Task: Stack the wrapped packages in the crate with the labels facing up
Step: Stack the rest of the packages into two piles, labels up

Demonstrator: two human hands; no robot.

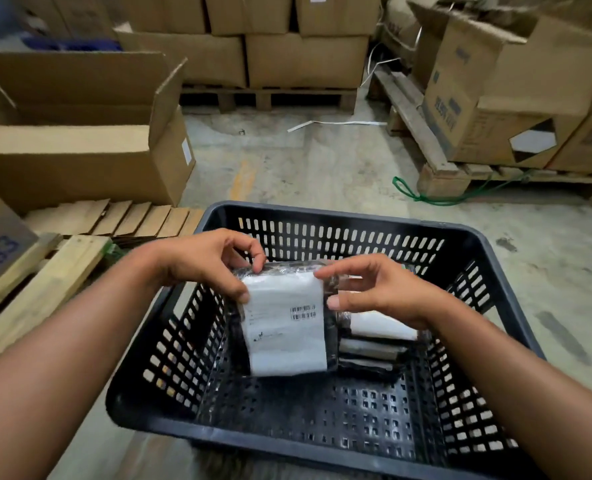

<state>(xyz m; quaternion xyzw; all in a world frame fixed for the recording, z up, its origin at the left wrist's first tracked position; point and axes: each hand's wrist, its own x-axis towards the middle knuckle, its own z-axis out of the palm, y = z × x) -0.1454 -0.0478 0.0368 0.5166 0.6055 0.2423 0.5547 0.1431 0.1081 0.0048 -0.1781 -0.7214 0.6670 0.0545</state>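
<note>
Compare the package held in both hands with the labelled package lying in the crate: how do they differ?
The held package is gripped by the left hand and right hand above the crate; the lying package rests untouched atop others. The held one shows its whole label; the lying one is partly hidden. Both have dark wrap and white labels.

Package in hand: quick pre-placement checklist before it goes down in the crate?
1. Grip: left hand and right hand both pinch the package at its upper edges. Ok.
2. Label up: white label with barcode faces the camera. Ok.
3. Position: package is held over the crate, inside its rim. Ok.
4. Landing spot: a stack sits right of the package; its top shows white. Bare crate floor in front. Ok.
5. Stack's label up: top is partly hidden by the right hand. Cannot tell.
6. Package level: it tilts toward the camera, not flat. Not ok yet.
</note>
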